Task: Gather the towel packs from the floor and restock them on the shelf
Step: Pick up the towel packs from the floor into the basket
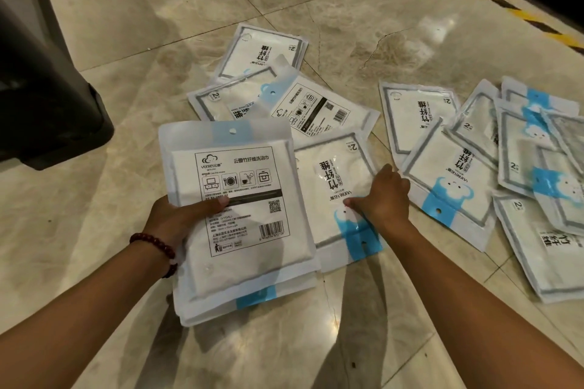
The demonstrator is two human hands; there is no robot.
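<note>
Left hand [186, 218], bead bracelet [158, 246] on the wrist, clamps the stack of towel packs [246, 199], thumb across the back label. The lower packs are mostly hidden, count unclear. Right hand [382, 196] curls onto the floor pack [335, 180] just beside the stack, fingertips hidden. Scattered packs [448, 174] overlap on the floor [94, 230], the rightmost cut off. A dark unit [47, 88] at left is cut off too.

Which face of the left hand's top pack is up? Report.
Back face up: top pack shows its barcode and usage icons; left hand grips it.
</note>
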